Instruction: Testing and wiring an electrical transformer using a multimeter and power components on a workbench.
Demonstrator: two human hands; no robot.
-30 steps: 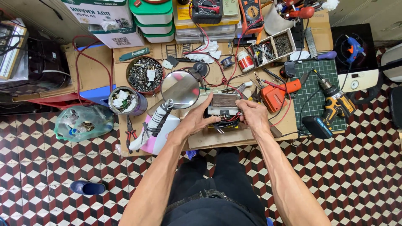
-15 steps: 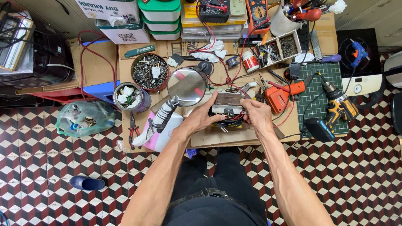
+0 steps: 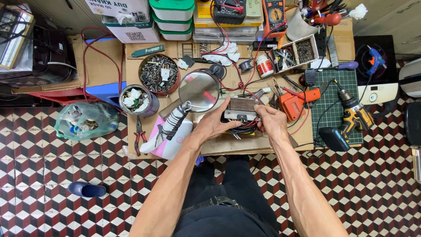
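Both hands hold a small rectangular electronic unit (image 3: pixel 240 108) with a ribbed brown top and a metal side, just above the cardboard-covered workbench (image 3: pixel 228 145). My left hand (image 3: pixel 215 124) grips its left end with fingers along the near side. My right hand (image 3: pixel 272 122) pinches its right end. Black and red wires (image 3: pixel 240 130) hang under the unit between the hands. A round magnifying glass (image 3: pixel 199 91) on a wrapped flexible arm stands just left of the unit.
A round tin of screws (image 3: pixel 158 73) and a smaller can (image 3: pixel 137 100) sit at left, pliers (image 3: pixel 139 136) near the edge. An orange tool (image 3: pixel 294 103), a cordless drill (image 3: pixel 353 115) on a green cutting mat, multimeters, stacked boxes and a parts tray crowd the back and right.
Both hands keep hold of the unit at the same spot on the bench. The view has shifted slightly; nothing else has visibly moved.
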